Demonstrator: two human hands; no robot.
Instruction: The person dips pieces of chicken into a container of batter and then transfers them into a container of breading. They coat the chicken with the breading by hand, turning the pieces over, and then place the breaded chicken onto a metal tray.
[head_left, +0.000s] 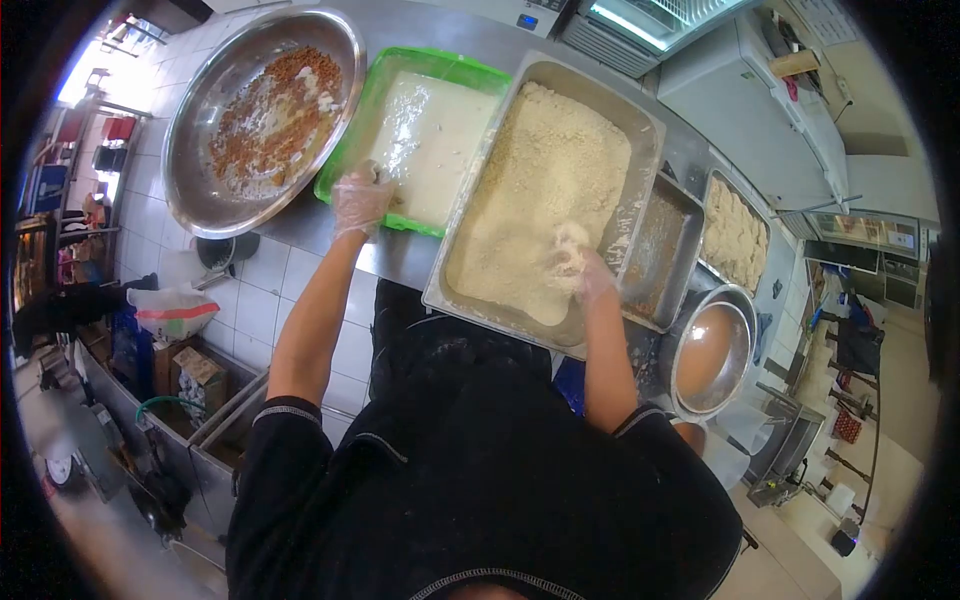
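My left hand (360,197) wears a thin clear glove and grips the near rim of a green tray (352,150) holding white batter. My right hand (578,262), coated in crumbs, presses down into the breadcrumbs in a large steel pan (640,125). Whether a piece lies under it I cannot tell. Both trays sit side by side on a steel counter.
A big round steel bowl (215,205) with reddish-brown marinated pieces stands at the left. Right of the crumb pan are a smaller empty steel pan (660,250), a tray of breaded pieces (735,240) and a steel bowl (712,355) of brown liquid. Tiled floor lies below.
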